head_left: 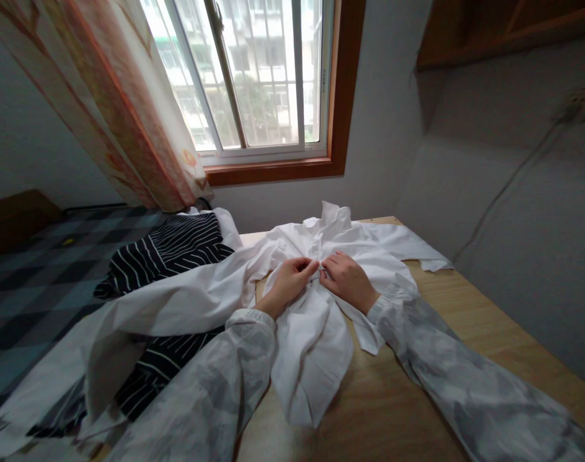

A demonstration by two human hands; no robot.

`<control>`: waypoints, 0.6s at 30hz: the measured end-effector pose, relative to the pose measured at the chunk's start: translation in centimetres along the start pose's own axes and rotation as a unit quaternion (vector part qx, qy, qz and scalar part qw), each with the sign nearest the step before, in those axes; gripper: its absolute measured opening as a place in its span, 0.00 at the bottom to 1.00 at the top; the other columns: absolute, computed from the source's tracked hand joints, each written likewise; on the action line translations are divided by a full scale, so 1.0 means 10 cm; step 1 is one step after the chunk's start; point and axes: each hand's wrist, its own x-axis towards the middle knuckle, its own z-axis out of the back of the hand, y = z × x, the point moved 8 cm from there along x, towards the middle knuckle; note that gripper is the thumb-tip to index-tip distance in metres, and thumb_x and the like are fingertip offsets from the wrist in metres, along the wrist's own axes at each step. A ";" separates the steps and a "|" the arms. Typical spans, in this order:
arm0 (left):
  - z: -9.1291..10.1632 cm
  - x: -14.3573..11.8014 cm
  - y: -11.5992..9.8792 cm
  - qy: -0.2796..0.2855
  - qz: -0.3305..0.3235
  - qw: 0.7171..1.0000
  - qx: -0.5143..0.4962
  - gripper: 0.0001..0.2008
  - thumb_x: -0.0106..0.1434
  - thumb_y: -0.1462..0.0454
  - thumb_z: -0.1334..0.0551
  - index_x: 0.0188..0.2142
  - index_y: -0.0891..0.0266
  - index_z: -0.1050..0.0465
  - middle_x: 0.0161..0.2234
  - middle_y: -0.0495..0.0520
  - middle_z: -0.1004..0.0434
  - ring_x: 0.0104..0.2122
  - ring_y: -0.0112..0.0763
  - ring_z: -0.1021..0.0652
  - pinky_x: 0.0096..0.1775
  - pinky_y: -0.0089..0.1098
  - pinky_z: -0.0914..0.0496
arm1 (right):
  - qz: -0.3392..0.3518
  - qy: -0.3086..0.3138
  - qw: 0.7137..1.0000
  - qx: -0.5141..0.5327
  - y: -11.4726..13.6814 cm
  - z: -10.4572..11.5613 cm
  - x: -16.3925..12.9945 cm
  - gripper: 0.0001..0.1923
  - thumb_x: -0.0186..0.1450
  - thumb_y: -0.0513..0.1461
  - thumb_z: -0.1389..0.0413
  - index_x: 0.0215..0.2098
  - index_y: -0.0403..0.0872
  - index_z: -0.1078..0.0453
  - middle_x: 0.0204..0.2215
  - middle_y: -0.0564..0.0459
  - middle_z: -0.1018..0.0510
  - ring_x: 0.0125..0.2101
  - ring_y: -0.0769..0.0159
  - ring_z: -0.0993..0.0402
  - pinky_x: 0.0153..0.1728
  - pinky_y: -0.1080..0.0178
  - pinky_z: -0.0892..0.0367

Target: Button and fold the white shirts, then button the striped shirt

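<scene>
A white collared shirt (316, 340) lies spread on a wooden table (456, 301), its collar toward the window and its sleeves out to both sides. My left hand (292, 282) pinches the cloth at the middle of the shirt front. Close beside it, my right hand (347, 279) grips the same spot with bent fingers. The two sets of fingertips nearly meet along the front edge. What lies right between them, such as a button, is too small to make out. Below the hands the shirt's lower part hangs in loose folds.
Black-and-white striped clothing (171, 247) lies at the left, partly under the white sleeve. Beyond it is a bed with a checked cover (27, 289). A curtain (113, 102) hangs by the window (253, 77). A cord (504, 186) runs down the right wall from a socket.
</scene>
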 end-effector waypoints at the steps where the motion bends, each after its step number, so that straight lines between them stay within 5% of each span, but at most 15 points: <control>1: 0.00 0.00 0.00 0.001 0.000 1.000 0.000 0.23 0.67 0.45 0.34 0.31 0.62 0.19 0.28 0.50 0.21 0.31 0.33 0.26 0.36 0.31 0.34 | 0.000 0.001 1.000 0.003 0.00 0.00 0.00 0.06 0.71 0.34 0.43 0.39 0.50 0.25 0.36 0.47 0.19 0.41 0.51 0.24 0.66 0.45 0.33; 18: 0.00 0.00 0.01 0.000 -0.004 1.000 -0.002 0.22 0.68 0.46 0.34 0.30 0.62 0.19 0.27 0.50 0.22 0.30 0.33 0.27 0.35 0.31 0.35 | 0.004 0.002 1.000 0.030 -0.01 0.03 -0.01 0.06 0.72 0.33 0.43 0.40 0.50 0.26 0.38 0.47 0.19 0.42 0.52 0.24 0.67 0.45 0.34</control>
